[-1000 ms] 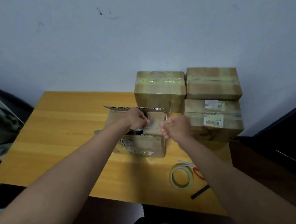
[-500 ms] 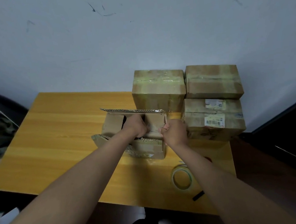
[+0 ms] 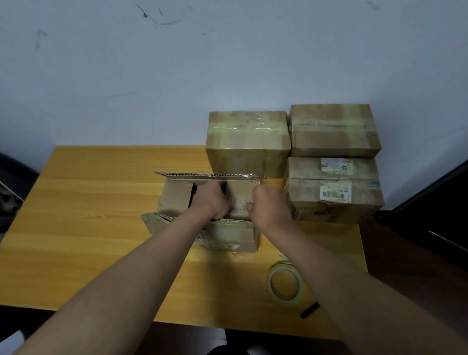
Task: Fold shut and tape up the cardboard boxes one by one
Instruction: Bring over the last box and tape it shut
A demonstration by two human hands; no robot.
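Since half a second earlier the hands had barely shifted, and the scissors' red handle beside the tape had gone behind the right forearm. The left hand (image 3: 210, 201) pressed into the open brown cardboard box (image 3: 227, 235) at the middle of the yellow wooden table (image 3: 88, 220); its fingers were hidden. The right hand (image 3: 269, 205) was curled at the right inner flap (image 3: 238, 191); whether it pinched it I could not tell. Three taped cardboard boxes (image 3: 248, 141) stood stacked just behind, and one clear tape roll (image 3: 284, 284) lay nearby.
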